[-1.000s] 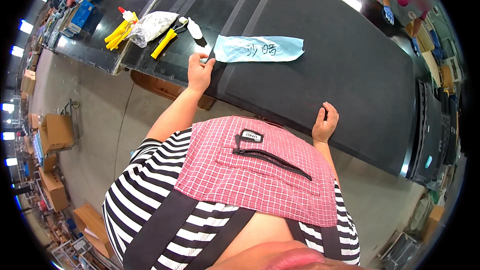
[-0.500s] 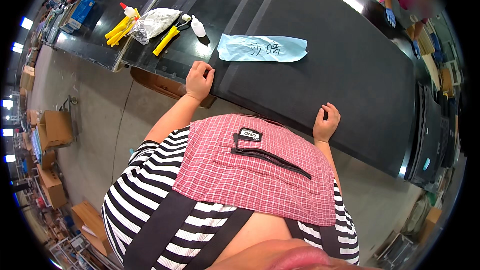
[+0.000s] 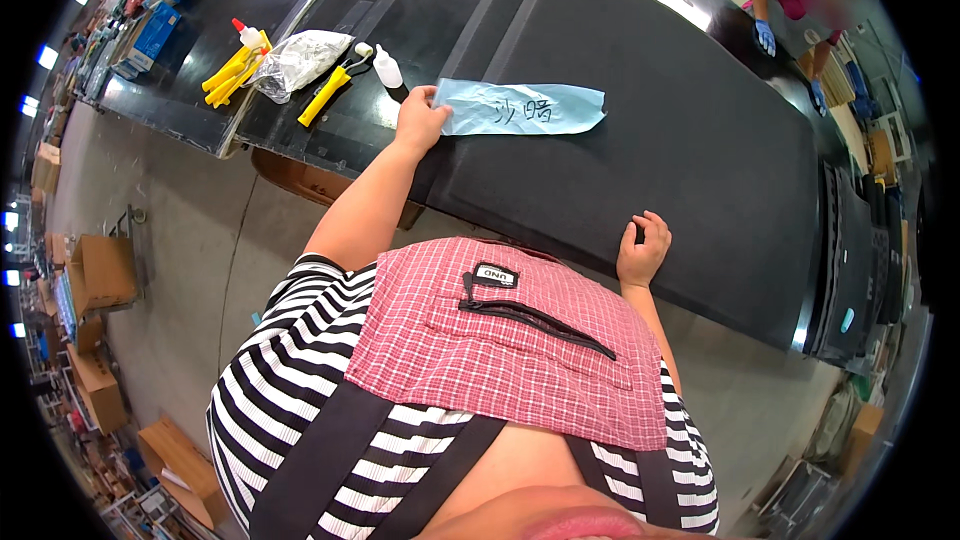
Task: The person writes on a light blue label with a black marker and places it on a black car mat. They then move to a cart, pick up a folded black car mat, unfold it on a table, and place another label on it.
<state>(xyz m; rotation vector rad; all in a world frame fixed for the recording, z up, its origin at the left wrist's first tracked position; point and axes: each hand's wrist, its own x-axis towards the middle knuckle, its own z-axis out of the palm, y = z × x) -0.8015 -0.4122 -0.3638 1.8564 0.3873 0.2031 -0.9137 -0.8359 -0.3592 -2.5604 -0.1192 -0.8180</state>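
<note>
pale blue paper sheet [image 3: 522, 108] on the big black panel [image 3: 690, 150]: left hand [image 3: 420, 122] pinches its edge, right hand [image 3: 642, 252] rests loosely curled, so i'd pull it flat and slow.

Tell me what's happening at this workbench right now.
A person in a striped shirt and red checked apron stands at a large black panel lying flat on the bench. Their left hand grips the end of a light blue paper strip lying on the panel, while the right hand rests on the panel's near edge. To the left lie yellow tools, a clear plastic bag and a small white bottle. Another person works at the far end.
</note>
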